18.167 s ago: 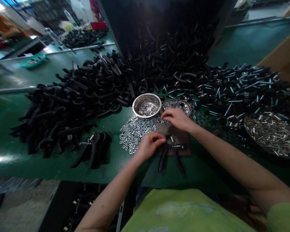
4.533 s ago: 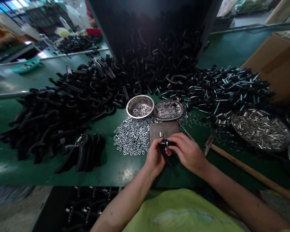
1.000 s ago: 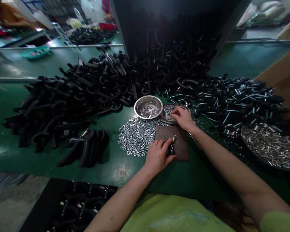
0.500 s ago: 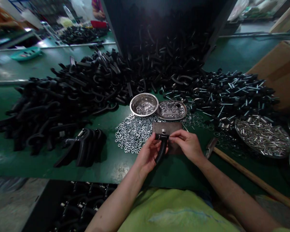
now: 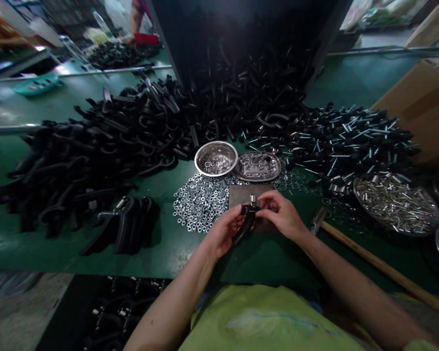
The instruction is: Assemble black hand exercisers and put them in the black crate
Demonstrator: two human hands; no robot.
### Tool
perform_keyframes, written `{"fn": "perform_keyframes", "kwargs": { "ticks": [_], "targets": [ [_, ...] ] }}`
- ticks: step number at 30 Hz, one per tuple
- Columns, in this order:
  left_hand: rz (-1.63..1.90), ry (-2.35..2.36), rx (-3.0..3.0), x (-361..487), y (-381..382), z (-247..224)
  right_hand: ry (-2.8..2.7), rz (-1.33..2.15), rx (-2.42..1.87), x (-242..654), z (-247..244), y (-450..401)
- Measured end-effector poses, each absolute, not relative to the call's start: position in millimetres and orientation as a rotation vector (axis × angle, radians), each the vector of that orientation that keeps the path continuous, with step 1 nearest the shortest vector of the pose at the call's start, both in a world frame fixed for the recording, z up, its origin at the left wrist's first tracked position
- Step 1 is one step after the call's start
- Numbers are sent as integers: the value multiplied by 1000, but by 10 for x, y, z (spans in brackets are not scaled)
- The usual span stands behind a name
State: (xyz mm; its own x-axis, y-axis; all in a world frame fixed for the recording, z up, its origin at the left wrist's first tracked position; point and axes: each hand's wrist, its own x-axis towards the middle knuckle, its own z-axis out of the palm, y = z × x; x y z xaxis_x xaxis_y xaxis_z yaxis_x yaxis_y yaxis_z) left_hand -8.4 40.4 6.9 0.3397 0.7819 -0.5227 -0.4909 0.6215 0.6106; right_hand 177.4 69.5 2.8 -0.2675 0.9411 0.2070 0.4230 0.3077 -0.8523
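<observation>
Okay, using the round steel bowl [image 5: 212,149] on our green tabletop [image 5: 164,190] as the landmark. The black handle piece [image 5: 244,232] was in our hands, on the near side of the bowl and a bit to its right, by the flat grey plate [image 5: 237,195]. Our left hand [image 5: 223,233] had its grip closed around that piece, fingers curled behind it. A shiny spring [image 5: 253,200] stuck up at its top end. Our right hand [image 5: 283,214] had thumb and finger bunched close together at the joint, but we couldn't tell if that grip was pinching some tiny part or only touching the handle piece.

Right beside the bowl, to its right, we had the shallow metal tray [image 5: 256,171]; loose nuts [image 5: 197,204] were spread on its near side. The hammer [image 5: 373,258] lay well to the bowl's right and nearer us, and a big heap of black handles [image 5: 76,161] sprawled off to its left.
</observation>
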Motion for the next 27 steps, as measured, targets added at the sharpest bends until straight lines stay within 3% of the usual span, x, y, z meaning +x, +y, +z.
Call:
{"fn": "perform_keyframes", "kwargs": {
  "ticks": [6,12,19,27],
  "targets": [
    [728,1216,1415,-72,512,18,-2667,169,-986,2023,-154,914],
    [614,1381,2169,43,372,-139,-2743,79,-988,2044,-179,893],
    [594,1616,2211,144,254,-212,-2452,-20,-1699,2690,21,350],
    [554,1799,2209,223,289,-184,-2197,-96,-2170,3465,-330,-295]
  ]
}}
